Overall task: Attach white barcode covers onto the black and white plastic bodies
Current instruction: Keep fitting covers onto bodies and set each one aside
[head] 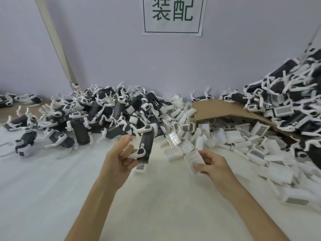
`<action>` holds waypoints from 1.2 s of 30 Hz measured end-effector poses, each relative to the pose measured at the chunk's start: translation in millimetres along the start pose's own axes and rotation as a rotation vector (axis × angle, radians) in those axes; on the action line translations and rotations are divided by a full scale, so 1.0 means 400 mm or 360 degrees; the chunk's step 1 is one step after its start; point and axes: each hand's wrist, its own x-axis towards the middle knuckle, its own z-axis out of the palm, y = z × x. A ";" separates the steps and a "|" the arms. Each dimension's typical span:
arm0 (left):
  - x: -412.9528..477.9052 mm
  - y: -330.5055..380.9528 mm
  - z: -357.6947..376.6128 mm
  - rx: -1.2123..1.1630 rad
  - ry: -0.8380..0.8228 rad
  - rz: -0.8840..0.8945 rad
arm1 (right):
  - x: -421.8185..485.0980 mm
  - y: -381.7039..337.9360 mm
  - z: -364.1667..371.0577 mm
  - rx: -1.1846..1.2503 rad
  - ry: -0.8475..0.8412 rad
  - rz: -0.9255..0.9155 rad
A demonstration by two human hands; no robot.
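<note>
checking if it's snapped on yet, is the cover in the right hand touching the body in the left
Apart. The head view shows bare table between the cover pinched by the right hand and the body held by the left hand.

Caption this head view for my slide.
Assembly: left hand holds a black and white body, right hand pinches a white cover, heaped parts behind.

Left grip (119,160) holds a plastic body (146,145); right grip (213,166) pinches a white cover (193,160)
</note>
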 end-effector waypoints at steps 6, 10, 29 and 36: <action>-0.027 -0.011 0.035 0.0094 -0.0266 -0.0103 | -0.004 -0.001 0.001 0.0231 -0.0075 -0.0059; -0.036 -0.016 0.048 0.0052 -0.0285 -0.0111 | -0.009 -0.010 0.007 0.0345 -0.0255 -0.0026; -0.054 -0.037 0.082 -0.0003 -0.0328 -0.0170 | -0.020 -0.030 0.015 0.0901 -0.0505 0.0322; -0.057 -0.057 0.098 0.0157 -0.0547 -0.0158 | -0.026 -0.007 0.050 0.0714 -0.0661 0.0405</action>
